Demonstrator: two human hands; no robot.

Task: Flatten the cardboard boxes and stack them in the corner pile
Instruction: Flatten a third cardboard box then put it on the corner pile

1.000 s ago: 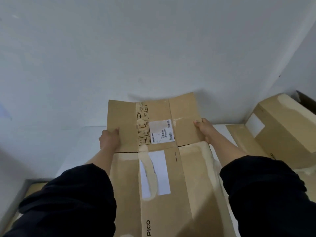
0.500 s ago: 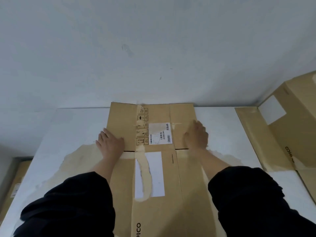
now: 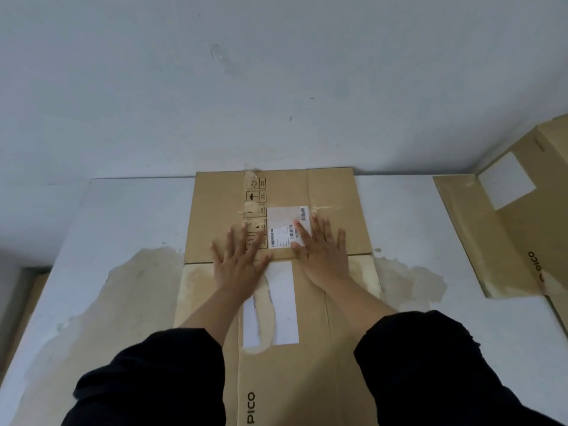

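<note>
While both palms (image 3: pixel 238 262) spread flat, flattened cardboard box (image 3: pixel 332 192) lies beneath them.

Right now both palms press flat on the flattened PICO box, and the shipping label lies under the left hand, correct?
Not quite. The head view shows the shipping label partly under the right hand, not the left hand. Both palms do press flat on the flattened PICO box.
</note>
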